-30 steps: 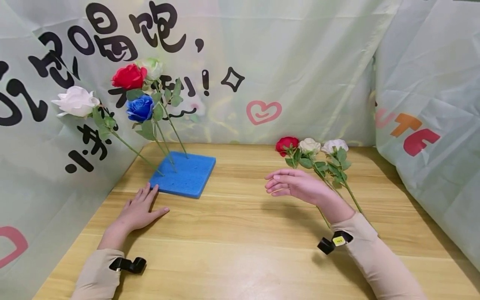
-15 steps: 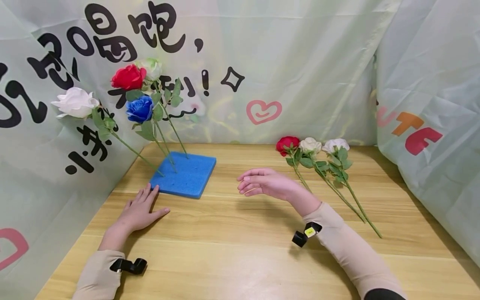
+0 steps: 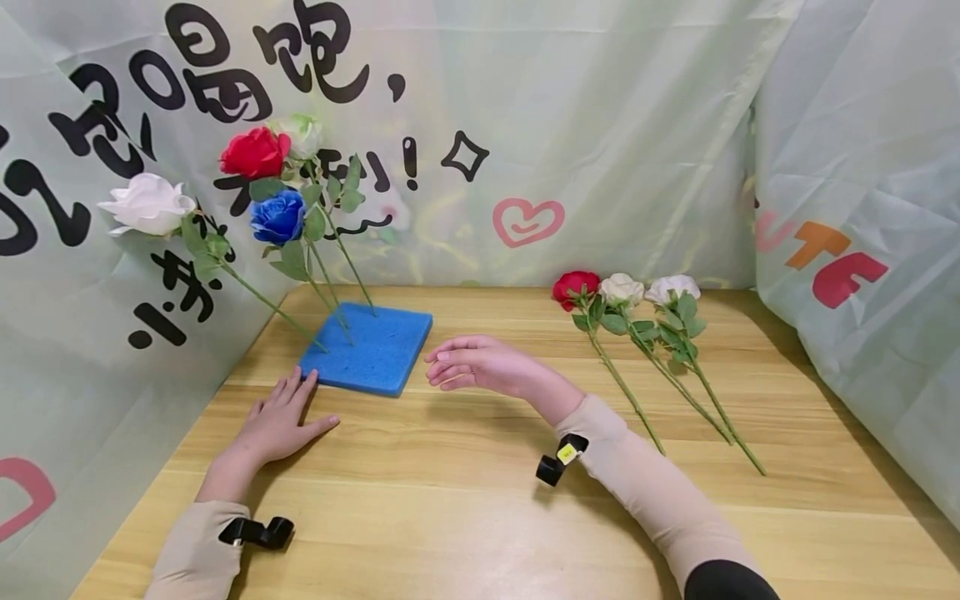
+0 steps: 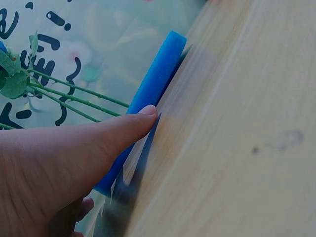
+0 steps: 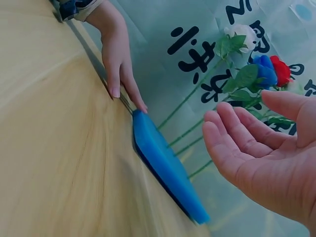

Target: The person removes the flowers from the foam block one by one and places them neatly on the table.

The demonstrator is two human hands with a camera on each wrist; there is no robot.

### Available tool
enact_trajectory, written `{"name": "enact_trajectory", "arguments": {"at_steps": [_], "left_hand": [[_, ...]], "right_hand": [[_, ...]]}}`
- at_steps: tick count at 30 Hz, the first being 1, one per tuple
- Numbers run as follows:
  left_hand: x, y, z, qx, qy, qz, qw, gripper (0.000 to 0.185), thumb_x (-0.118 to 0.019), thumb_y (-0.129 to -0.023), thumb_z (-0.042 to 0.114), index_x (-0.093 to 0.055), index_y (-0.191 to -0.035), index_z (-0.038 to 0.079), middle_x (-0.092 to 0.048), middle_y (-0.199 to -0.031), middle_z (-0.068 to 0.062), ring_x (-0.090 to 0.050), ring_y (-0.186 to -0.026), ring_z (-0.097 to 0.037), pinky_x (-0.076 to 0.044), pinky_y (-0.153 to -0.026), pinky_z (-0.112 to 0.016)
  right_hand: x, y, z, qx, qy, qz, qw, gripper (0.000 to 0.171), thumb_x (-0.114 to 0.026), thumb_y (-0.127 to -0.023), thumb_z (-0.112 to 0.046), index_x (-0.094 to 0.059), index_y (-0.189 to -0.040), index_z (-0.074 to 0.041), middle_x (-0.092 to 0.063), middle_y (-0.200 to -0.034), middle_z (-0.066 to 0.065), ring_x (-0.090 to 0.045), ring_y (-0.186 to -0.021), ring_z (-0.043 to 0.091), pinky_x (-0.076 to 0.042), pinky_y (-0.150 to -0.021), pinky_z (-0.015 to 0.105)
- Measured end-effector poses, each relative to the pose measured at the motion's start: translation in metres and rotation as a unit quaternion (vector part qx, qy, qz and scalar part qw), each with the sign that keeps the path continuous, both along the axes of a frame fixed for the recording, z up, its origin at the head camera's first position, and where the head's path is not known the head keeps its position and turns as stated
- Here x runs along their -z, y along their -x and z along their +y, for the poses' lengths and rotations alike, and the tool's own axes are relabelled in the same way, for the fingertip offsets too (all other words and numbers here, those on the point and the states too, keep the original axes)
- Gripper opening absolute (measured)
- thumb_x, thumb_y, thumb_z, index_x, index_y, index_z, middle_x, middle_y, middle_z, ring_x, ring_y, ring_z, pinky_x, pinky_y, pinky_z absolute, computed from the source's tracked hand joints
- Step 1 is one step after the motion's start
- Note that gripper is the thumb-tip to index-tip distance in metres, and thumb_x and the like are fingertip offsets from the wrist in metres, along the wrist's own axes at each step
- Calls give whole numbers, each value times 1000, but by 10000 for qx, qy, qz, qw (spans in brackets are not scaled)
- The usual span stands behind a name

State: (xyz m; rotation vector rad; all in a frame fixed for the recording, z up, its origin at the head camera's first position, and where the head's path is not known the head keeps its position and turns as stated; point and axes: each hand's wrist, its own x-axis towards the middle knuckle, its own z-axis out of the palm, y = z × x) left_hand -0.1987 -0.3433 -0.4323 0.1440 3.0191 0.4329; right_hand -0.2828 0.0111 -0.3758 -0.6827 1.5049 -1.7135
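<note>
left hand (image 3: 279, 425) is lying spread, touching the foam (image 3: 371, 363); right hand (image 3: 480, 365) is hovering empty, loosely curled; bracing the foam is probably helping

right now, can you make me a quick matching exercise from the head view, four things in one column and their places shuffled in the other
Things:
1. Blue rose
2. Cream rose
3. Blue foam block
4. Smiling heart

Places:
A. Lying between the lying red rose and the white rose
B. Printed on the pale cloth
C. Just below the standing red rose
D. Lying flat at the left of the table

Pairs: 1-C, 2-A, 3-D, 4-B
</note>
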Motion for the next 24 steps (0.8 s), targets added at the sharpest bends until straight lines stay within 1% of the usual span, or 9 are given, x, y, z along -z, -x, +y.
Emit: {"name": "enact_trajectory", "arguments": {"at_steps": [1,4,8,11,13,16,19,22,24], "left_hand": [[0,0,0,-1,0,6,10000,99,-50,-89,68,-10,-158,9,0,-162,-27,-6,-146,-53,-6,-106,-78],[0,0,0,1,-1,14,10000,99,-50,-89,68,-10,-158,8,0,-162,-27,-6,-146,-53,-6,-106,-78],[-2,-1,0,-2,-5,4,10000,99,-50,-90,67,-10,-158,8,0,-162,-27,-6,-146,-53,-6,-106,-78],[-4,-2,0,-12,-24,-2,10000,98,-51,-90,66,-11,-158,8,-1,-162,-27,-6,-146,-53,-6,-106,-78],[-5,-2,0,-21,-24,0,10000,98,-52,-90,66,-12,-157,7,-1,-162,-28,-7,-146,-53,-6,-106,-78],[-5,-2,1,-37,2,-10,10000,98,-51,-90,66,-12,-157,6,-2,-161,-28,-7,-146,-53,-7,-107,-78],[-4,-1,1,-54,31,-30,10000,99,-50,-90,67,-12,-157,6,-2,-161,-28,-7,-146,-53,-7,-107,-78],[-4,0,2,-75,41,-40,10000,99,-50,-90,67,-12,-157,6,-3,-161,-29,-7,-146,-53,-7,-107,-78],[-3,0,2,-87,43,-49,9999,99,-50,-90,68,-12,-157,5,-3,-161,-29,-7,-146,-54,-7,-107,-78]], "right_hand": [[1,1,-4,2,36,-27,10000,41,-43,-102,-8,-41,-135,17,-71,-101,2,-68,-99,16,-47,-106,45],[4,5,-16,46,176,-139,9997,40,-42,-103,-7,-41,-135,17,-71,-100,2,-67,-100,18,-48,-105,42],[8,11,-34,239,419,-530,9974,38,-43,-103,-7,-42,-133,16,-71,-98,5,-68,-99,20,-41,-111,48],[12,14,-48,436,561,-823,9941,38,-45,-102,-6,-42,-132,16,-70,-97,7,-68,-94,19,-30,-116,56],[14,17,-57,581,623,-947,9919,35,-46,-102,-5,-45,-131,14,-70,-96,8,-69,-92,18,-30,-116,55],[17,21,-70,813,663,-1074,9887,33,-46,-102,-5,-48,-130,12,-70,-95,7,-69,-92,17,-35,-114,52],[21,25,-82,1059,703,-1273,9837,36,-47,-102,-7,-47,-134,11,-69,-95,6,-69,-96,19,-38,-113,48],[25,29,-92,1305,805,-1551,9759,38,-49,-101,-8,-48,-135,10,-70,-96,7,-68,-100,22,-40,-112,46],[29,32,-99,1446,876,-1693,9710,36,-50,-101,-8,-51,-132,9,-70,-96,7,-67,-101,23,-41,-112,45]]}}
